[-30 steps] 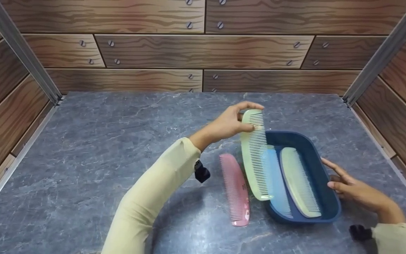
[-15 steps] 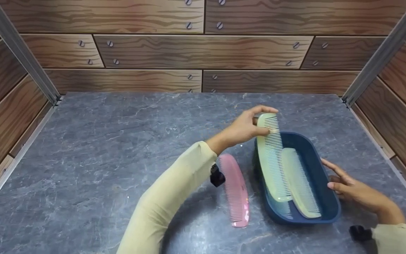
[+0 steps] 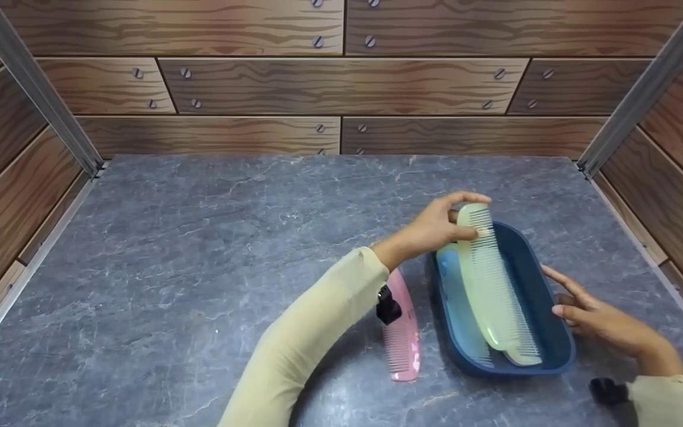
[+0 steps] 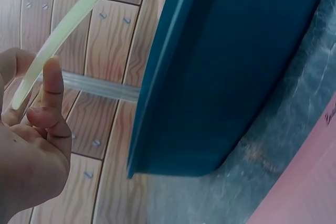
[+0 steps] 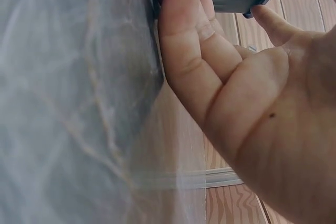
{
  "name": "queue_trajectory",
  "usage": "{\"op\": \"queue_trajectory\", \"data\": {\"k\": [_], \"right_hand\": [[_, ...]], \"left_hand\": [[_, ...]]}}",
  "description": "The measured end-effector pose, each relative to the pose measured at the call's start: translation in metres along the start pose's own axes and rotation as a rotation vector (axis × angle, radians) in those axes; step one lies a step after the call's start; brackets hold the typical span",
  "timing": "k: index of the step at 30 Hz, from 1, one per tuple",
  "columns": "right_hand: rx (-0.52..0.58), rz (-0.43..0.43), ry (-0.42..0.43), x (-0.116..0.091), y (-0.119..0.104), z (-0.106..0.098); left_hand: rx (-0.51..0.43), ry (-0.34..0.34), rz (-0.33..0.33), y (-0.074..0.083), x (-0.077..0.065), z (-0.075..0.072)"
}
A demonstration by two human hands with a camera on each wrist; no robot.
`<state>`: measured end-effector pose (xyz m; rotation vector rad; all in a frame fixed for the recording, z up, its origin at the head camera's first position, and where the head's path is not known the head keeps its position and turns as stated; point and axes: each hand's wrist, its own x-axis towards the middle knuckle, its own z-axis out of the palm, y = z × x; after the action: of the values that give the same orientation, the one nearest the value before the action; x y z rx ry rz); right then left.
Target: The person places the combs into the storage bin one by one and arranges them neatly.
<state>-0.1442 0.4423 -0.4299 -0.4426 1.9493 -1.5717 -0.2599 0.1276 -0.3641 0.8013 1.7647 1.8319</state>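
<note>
My left hand (image 3: 427,231) pinches the upper end of a light green comb (image 3: 476,284) between thumb and fingers. The comb hangs tilted over a dark blue bin (image 3: 565,350), its lower end in front of another pale green comb (image 3: 524,357). That second comb lies inside the bin, mostly covered in the head view. Along the bin's left side lies a blue comb (image 3: 459,308). My right hand (image 3: 614,329) is at the bin's right wall, thumb and index finger touching it from outside. In the right wrist view, the thumb (image 5: 273,24) meets the bin's edge (image 5: 249,13).
A pink comb (image 3: 402,350) lies on the grey marbled table (image 3: 199,267) left of the bin, partly hidden by the black wrist camera (image 3: 388,307). Wood-patterned walls (image 3: 341,86) and metal corner posts (image 3: 644,83) enclose the table.
My left hand has carried the light green comb rightward and slightly nearer, from the bin's left edge to over the pale green comb inside. The right hand and bin have stayed put.
</note>
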Motion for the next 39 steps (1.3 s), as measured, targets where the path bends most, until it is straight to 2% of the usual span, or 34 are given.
{"op": "queue_trajectory", "data": {"k": [8, 14, 20, 32, 39], "right_hand": [[0.086, -0.002, -0.055, 0.0, -0.001, -0.001], [0.065, 0.003, -0.042, 0.0, -0.002, -0.001], [0.019, 0.027, -0.012, -0.001, -0.001, -0.001], [0.023, 0.019, -0.012, -0.001, -0.002, -0.001], [0.0, 0.031, -0.005, -0.002, -0.002, 0.0]], "left_hand": [[0.042, -0.024, -0.006, -0.011, 0.005, 0.017], [0.095, -0.035, -0.041, -0.016, 0.007, 0.025], [0.107, -0.066, -0.052, -0.02, 0.009, 0.028], [0.125, -0.095, -0.058, -0.028, 0.016, 0.03], [0.124, -0.121, -0.147, -0.029, 0.019, 0.028]]}}
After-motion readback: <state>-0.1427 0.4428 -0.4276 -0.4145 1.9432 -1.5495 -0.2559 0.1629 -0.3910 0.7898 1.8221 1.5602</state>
